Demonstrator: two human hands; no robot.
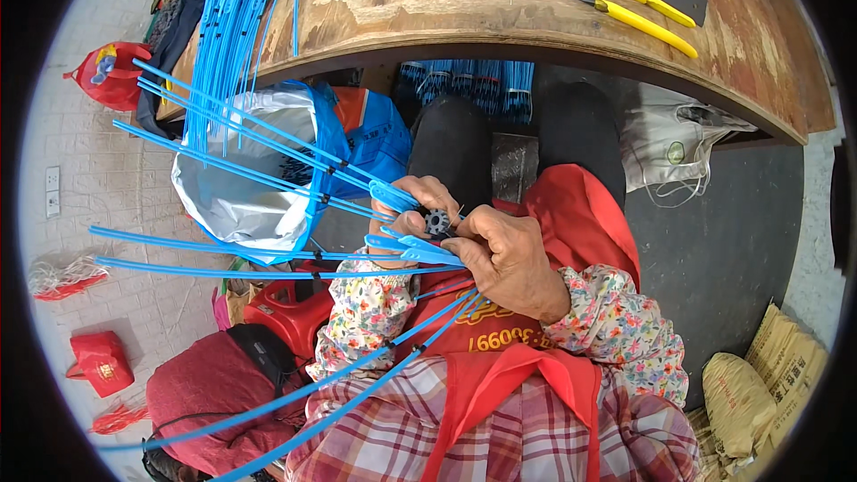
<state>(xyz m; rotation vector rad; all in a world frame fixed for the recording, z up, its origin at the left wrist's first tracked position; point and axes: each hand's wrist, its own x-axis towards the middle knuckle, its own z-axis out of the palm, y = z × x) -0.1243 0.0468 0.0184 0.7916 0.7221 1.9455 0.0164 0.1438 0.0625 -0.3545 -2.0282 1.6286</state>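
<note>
My left hand (418, 205) holds a small black toothed hub (436, 221) with several long blue plastic ribs (241, 138) fanning out from it to the left. My right hand (509, 259) is closed around the near side of the hub, its fingertips pinching a blue rib end (420, 253) against it. More blue ribs (357, 384) run down past my left sleeve. Both hands meet over my lap, above a red apron (571, 214).
A curved wooden bench (428, 0) lies ahead with a bundle of blue ribs (237, 9) and yellow-handled pliers (625, 0) on it. An open blue and silver bag (250, 170) stands at my left. Red stool (286, 308), red bags and tan sacks (750, 384) sit on the floor.
</note>
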